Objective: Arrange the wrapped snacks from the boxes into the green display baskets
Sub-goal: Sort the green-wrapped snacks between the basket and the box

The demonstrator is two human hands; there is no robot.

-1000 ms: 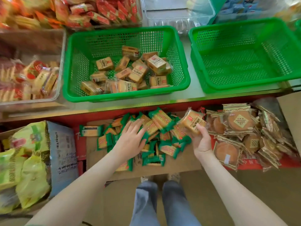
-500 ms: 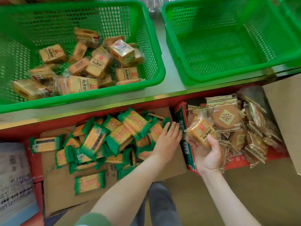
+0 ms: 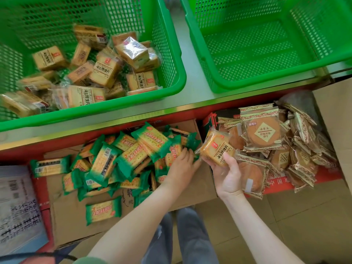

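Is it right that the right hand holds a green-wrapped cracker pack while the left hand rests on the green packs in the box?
Not quite. In the head view the right hand holds a tan clear-wrapped snack, not green. The left hand does rest on the green packs.

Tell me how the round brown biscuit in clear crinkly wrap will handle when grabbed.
The round brown biscuit in clear wrap probably feels light, its glossy film slippery. The thin disc may crack under a squeeze. Its loose frilled edges likely flop.
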